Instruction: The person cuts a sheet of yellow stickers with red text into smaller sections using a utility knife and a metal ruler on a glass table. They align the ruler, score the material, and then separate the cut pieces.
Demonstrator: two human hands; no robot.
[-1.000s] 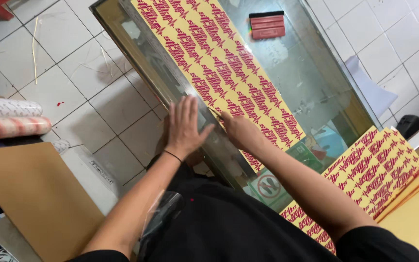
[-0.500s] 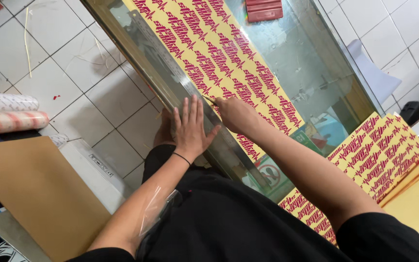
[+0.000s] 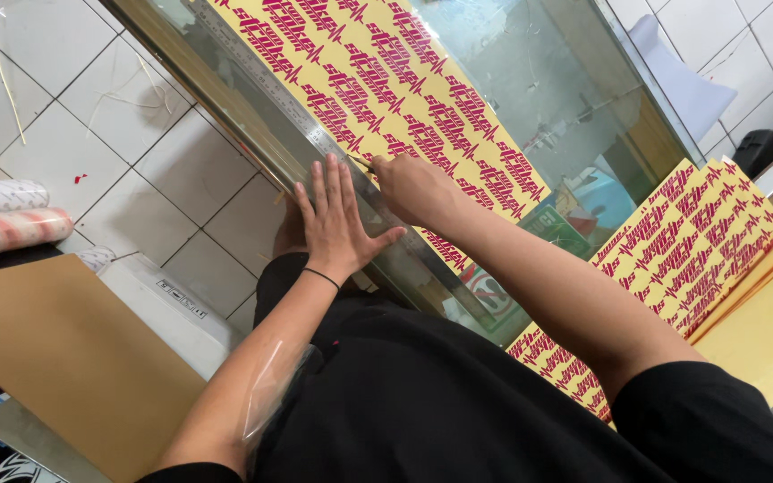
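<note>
**Head view: hands pin a ruler on a printed sheet**

Head camera, from nine o'clock across: two rolls (image 3: 2, 219), one pale and one pinkish, lie at the left edge above a brown board (image 3: 55, 358) and a white box (image 3: 172, 309) on the tiled floor (image 3: 73, 116).

Near centre, the left hand (image 3: 333, 219) lies open, palm down and fingers spread, pressing on a long metal ruler (image 3: 270, 94) that runs toward eleven o'clock along the counter's near edge. Just at its two o'clock, the right hand (image 3: 413, 188) is closed around a thin tool whose tip meets the ruler's edge; what kind of tool it is cannot be told.

Under both lies the sheet (image 3: 386, 80), yellow with red print, flat on the glass counter (image 3: 539, 80). It looks thin, light and limp, likely to slide on smooth glass unless pressed flat; holding it down through the ruler seems safer than pinching an edge. The glass itself is hard and breakable.

Toward three o'clock, a stack of like sheets (image 3: 691, 241) rests beside plain yellow boards (image 3: 762, 331), well apart from the hands. Nothing lies in the ruler's line.
</note>
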